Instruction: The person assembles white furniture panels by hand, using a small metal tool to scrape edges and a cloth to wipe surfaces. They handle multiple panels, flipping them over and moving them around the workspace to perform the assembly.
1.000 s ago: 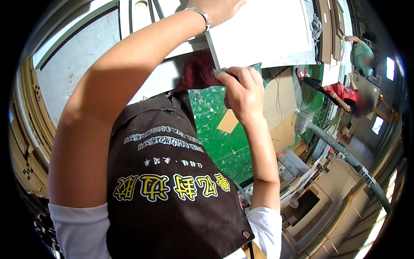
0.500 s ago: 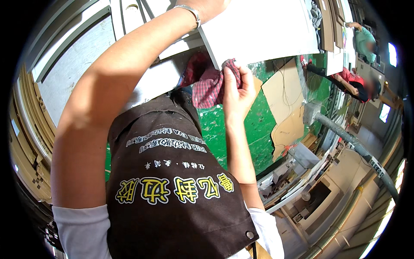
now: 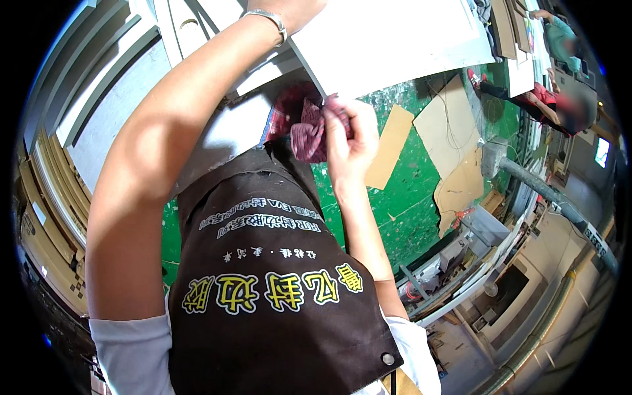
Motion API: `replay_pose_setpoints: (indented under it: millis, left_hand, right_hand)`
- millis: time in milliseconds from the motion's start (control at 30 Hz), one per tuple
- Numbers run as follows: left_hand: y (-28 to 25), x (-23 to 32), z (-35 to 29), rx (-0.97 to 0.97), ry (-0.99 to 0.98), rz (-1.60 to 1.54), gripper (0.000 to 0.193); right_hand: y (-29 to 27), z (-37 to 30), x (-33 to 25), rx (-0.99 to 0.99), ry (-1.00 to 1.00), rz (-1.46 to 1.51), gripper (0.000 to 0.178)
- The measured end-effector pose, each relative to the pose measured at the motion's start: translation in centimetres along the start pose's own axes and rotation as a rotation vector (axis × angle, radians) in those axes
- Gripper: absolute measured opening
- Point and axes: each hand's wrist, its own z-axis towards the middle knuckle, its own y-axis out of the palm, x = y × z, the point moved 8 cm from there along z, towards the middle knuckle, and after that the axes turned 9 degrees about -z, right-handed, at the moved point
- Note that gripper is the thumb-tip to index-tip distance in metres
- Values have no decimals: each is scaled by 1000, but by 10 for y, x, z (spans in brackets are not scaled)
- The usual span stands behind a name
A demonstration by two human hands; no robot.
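Note:
A large white panel (image 3: 395, 49) lies in front of me, its near left edge and corner pointing toward my body. My right hand (image 3: 356, 135) is closed around a bunched red checked cloth (image 3: 309, 139), pinching it against the panel's near corner. Part of the cloth hangs below my fingers. At the top edge of the picture my left hand (image 3: 296, 12), with a silver bracelet at the wrist, reaches over the panel's left edge. Its fingers are cut off by the picture's edge, so what they do is hidden.
Stacked white and grey boards (image 3: 99, 72) stand to my left. Cardboard pieces (image 3: 438, 128) lie on the green floor (image 3: 408, 178) at the right. A grey pipe (image 3: 546, 191) runs beyond them. Two people are at the far right, one in red and black (image 3: 545, 104).
My right hand has shifted slightly left with the cloth, keeping to the panel's corner. My left hand has also moved a little left. The whole view has turned slightly.

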Motion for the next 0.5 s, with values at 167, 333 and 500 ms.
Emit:
replay_pose_setpoints:
  millis: [167,333,500]
  left_hand:
    - [0,2,0,15,-12,-33,18]
    - [-3,1,-1,7,-39,-9,17]
    - [2,1,1,-31,-45,15,18]
  right_hand:
    - [-7,-17,2,-92,-74,12,17]
    - [-26,23,-8,-56,-155,-167,21]
    - [-12,32,-21,-159,-207,-327,15]
